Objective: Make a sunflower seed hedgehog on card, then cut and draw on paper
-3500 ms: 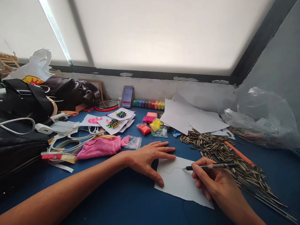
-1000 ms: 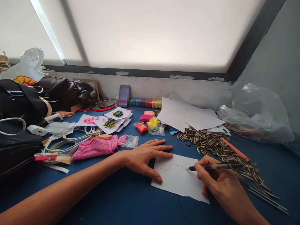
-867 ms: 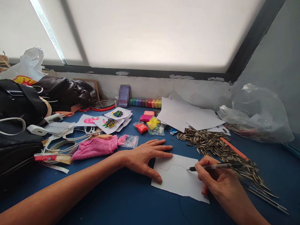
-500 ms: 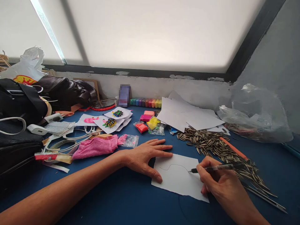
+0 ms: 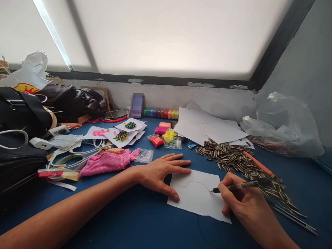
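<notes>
A small white sheet of paper with one torn lower edge lies on the blue tabletop. My left hand rests with fingers spread, the thumb and some fingertips on the sheet's left side. Between the fingers of my right hand is a black pen, its tip touching the paper at the end of a thin wavy line. The line rises from the left into a hump and drops to the pen tip.
Striped sunflower seeds are heaped beyond my right hand, with an orange stick among them and tweezers beside. White sheets, clay packets, decorated cards and a pink cloth lie farther back.
The pen tip has moved slightly right and down, and the drawn line has grown a little longer. My left hand has stayed in place.
</notes>
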